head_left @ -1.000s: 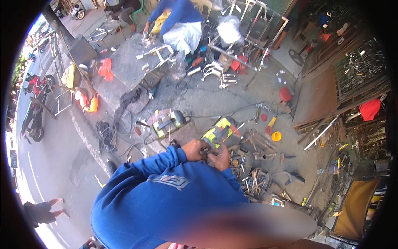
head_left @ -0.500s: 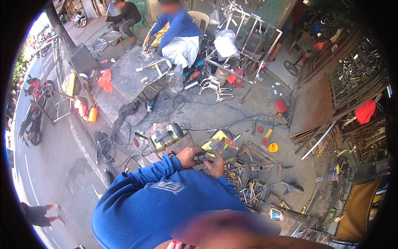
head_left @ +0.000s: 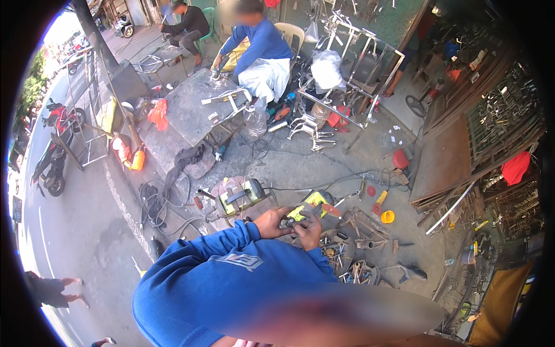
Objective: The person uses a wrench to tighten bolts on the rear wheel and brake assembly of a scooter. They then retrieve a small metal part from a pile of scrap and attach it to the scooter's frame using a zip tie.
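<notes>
My left hand (head_left: 272,223) and my right hand (head_left: 309,230) are close together in front of my chest, both closed. Their fingers pinch a small dark piece (head_left: 287,222) that looks like metal; its exact kind is too small to make out. Just beyond the hands sits a yellow-green and black power machine (head_left: 315,199), partly hidden by my fingers. To its left, a second yellow-green machine with a black handle (head_left: 238,195) rests on the ground. A tray of loose metal tools and parts (head_left: 342,247) is beside my right forearm.
A co-worker in blue (head_left: 257,46) sits at a low metal table (head_left: 179,113), a hand on a tool. A welded metal frame (head_left: 361,69) stands far right of them. Cables (head_left: 167,211) loop at left. A yellow cup (head_left: 387,217) and metal brackets (head_left: 364,225) lie at right.
The view has shifted, so the surroundings appear slightly right and lower. My hands still hold the small piece; the right hand's fingers have turned upward around it.
</notes>
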{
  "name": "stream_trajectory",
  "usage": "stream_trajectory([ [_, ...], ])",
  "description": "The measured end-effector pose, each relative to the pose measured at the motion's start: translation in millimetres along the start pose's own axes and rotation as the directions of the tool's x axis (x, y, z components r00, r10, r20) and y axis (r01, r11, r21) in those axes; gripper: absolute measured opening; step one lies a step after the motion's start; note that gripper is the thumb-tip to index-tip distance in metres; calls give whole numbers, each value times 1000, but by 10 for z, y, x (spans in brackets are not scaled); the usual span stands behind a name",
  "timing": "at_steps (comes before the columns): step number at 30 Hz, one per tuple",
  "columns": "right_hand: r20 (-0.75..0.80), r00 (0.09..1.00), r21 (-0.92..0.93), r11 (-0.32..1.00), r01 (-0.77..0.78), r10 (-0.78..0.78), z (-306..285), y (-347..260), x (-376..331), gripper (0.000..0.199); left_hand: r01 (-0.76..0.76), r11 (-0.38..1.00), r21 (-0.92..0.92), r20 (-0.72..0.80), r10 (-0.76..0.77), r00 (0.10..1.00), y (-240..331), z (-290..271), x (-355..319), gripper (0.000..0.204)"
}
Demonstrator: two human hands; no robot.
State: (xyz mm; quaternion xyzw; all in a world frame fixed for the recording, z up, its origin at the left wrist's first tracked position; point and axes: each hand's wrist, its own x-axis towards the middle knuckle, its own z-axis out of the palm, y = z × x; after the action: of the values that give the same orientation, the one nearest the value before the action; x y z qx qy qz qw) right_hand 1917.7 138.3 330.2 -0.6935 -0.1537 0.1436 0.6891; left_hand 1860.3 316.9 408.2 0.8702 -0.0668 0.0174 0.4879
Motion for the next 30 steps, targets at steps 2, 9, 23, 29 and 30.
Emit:
stream_trajectory([
  [2, 17, 1000, -54, 999, -3, 4, -24, 40, 35, 45, 110, 993, 31, 46, -111, 993, -53, 7, 18, 48],
  [9, 135, 989, -139, 987, 83, -64, 3, 67, 82, 49, 84, 996, 10, 146, -84, 986, -235, 24, 40, 35],
  [23, 93, 994, -76, 995, 70, -63, 68, -18, 112, 46, 166, 982, -87, 29, -164, 986, -102, -36, -12, 35],
  [29, 158, 986, -84, 996, -44, 57, 47, -24, 19, 46, -26, 1000, -1, 132, 26, 991, -244, 6, 9, 33],
  [30, 147, 987, -68, 996, -57, 66, 50, -32, 1, 47, -56, 998, 9, 139, 54, 989, -261, 21, 15, 33],
])
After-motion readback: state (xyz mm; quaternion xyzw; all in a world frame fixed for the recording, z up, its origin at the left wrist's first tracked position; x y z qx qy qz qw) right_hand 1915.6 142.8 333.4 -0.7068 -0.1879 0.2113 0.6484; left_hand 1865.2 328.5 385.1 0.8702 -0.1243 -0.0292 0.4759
